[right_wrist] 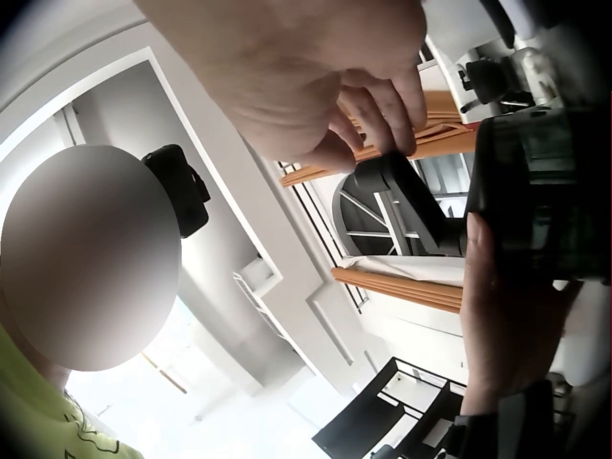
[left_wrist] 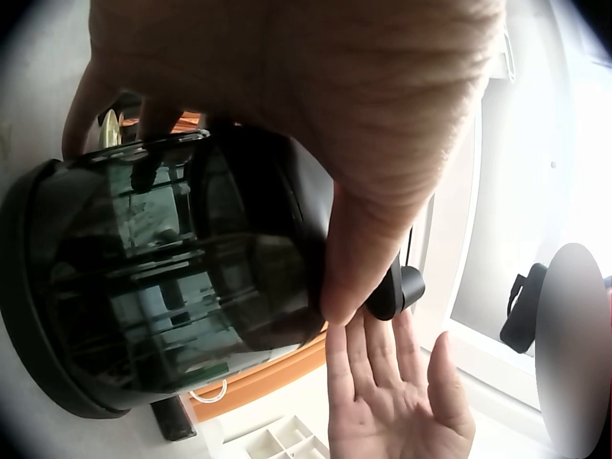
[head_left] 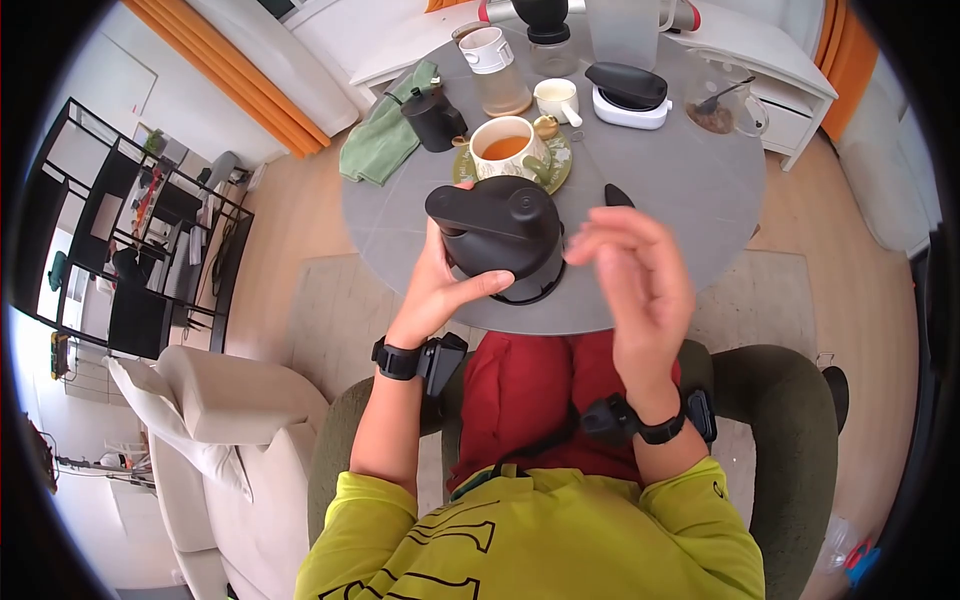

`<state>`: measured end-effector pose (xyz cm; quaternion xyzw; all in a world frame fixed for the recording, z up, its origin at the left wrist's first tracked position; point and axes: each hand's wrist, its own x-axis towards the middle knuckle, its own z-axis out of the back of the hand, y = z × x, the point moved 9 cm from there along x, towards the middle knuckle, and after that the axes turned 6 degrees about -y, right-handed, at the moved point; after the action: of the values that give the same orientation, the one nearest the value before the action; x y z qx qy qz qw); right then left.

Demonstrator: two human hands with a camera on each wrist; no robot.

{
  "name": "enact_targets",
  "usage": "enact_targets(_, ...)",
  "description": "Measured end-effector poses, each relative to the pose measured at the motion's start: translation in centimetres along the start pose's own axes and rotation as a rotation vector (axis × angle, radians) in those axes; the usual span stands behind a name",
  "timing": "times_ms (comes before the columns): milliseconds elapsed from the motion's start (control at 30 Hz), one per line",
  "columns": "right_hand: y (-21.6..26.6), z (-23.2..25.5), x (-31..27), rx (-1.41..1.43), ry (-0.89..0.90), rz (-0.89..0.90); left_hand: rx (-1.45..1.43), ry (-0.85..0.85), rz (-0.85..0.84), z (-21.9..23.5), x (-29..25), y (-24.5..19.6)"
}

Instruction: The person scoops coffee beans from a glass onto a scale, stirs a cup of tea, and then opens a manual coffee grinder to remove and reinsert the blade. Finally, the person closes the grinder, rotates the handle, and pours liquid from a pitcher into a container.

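My left hand (head_left: 445, 280) grips a black hand-crank coffee grinder (head_left: 515, 250) near the table's front edge, with the thumb along its near side. In the head view the crank arm (head_left: 490, 210) lies across the top, pointing left. The left wrist view shows the grinder's dark, glossy see-through body (left_wrist: 182, 277) and wide black base (left_wrist: 29, 296). My right hand (head_left: 645, 290) is raised to the right of the grinder, holding nothing, its palm and extended fingers showing in the left wrist view. A patterned cup of amber drink (head_left: 505, 148) stands just behind the grinder on a green saucer (head_left: 558, 172).
On the grey round table (head_left: 690, 250) stand a black pot (head_left: 433, 120), a green cloth (head_left: 375, 150), a glass bottle with white collar (head_left: 495, 75), a small white cup (head_left: 556, 98), a white scale bearing a black tray (head_left: 630, 112) and a glass jug with a spoon (head_left: 712, 112).
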<state>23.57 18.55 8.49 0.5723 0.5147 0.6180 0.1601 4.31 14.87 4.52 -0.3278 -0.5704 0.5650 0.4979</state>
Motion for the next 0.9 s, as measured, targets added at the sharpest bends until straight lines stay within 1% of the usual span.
enact_targets(67, -0.1, 0.4, 0.4, 0.045, -0.052, -0.033, 0.007, 0.002, -0.010, -0.1, 0.1, 0.0)
enact_targets(133, 1.6, -0.6, 1.0, -0.079, -0.073, 0.147, -0.001, 0.010, -0.014, -0.1, 0.1, 0.0)
enact_targets(200, 1.9, -1.4, 0.6, -0.135, -0.042, 0.159, -0.009, 0.011, -0.017, -0.2, 0.0, 0.0)
enact_targets(267, 1.2, -1.7, 0.0, -0.081, 0.006, 0.130, -0.018, 0.010, -0.004, -0.2, 0.0, 0.0)
enact_targets(333, 1.0, -0.6, 0.1, -0.096, -0.005, 0.123, -0.012, -0.002, -0.002, 0.0, 0.1, 0.1)
enact_targets(400, 0.9, 0.3, 0.5, -0.002, -0.060, 0.059, -0.007, -0.001, 0.000, 0.0, 0.0, 0.1)
enact_targets(433, 1.0, -0.4, 0.8, -0.039, -0.044, 0.118, -0.003, -0.003, -0.006, 0.0, 0.1, 0.0)
enact_targets(467, 1.1, -0.8, 0.7, -0.042, -0.047, 0.117, 0.000, -0.002, -0.013, -0.1, 0.1, -0.1)
enact_targets(500, 1.3, -1.7, 0.5, -0.108, 0.009, 0.125, -0.002, 0.002, -0.013, -0.2, 0.1, -0.1)
enact_targets(600, 1.1, -2.7, 0.0, -0.106, 0.041, 0.096, -0.043, -0.005, 0.020, -0.1, 0.0, 0.1)
enact_targets(667, 0.7, -0.7, 0.1, -0.059, 0.021, 0.093, -0.027, -0.002, 0.005, -0.1, 0.0, -0.1)
enact_targets(733, 0.7, -0.1, 0.4, -0.061, 0.017, 0.093, -0.028, -0.001, 0.004, -0.1, 0.1, -0.2)
enact_targets(800, 1.5, -0.5, 0.8, -0.038, -0.037, 0.171, -0.029, 0.001, -0.002, -0.3, 0.1, -0.3)
enact_targets(833, 1.6, -1.1, 0.9, -0.077, -0.005, 0.187, -0.039, -0.001, 0.002, -0.3, 0.1, -0.3)
enact_targets(867, 1.8, -1.6, 0.8, -0.062, 0.010, 0.195, -0.045, -0.010, 0.003, -0.2, 0.1, -0.5)
enact_targets(900, 1.5, -2.3, 0.6, -0.076, 0.030, 0.148, -0.056, -0.008, 0.002, -0.2, 0.0, -0.5)
